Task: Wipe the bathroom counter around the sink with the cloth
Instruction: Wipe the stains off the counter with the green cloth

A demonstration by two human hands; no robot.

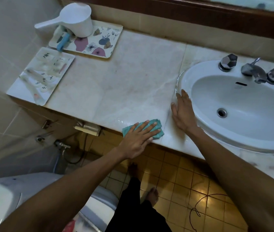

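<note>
Floral tray (99,46) behind cloth (156,126), left hand (138,139).

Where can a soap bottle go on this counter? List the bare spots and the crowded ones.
The widest bare patch is mid-counter, bordered by the floral tray, the white tray and the sink. The front edge is taken: left hand flat on the teal cloth, right hand beside the sink rim. The far-left corner is crowded with trays.

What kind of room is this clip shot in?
A home or guesthouse bathroom, most likely: an oval sink with chrome taps set in a marble counter, and a toilet beside it.
</note>
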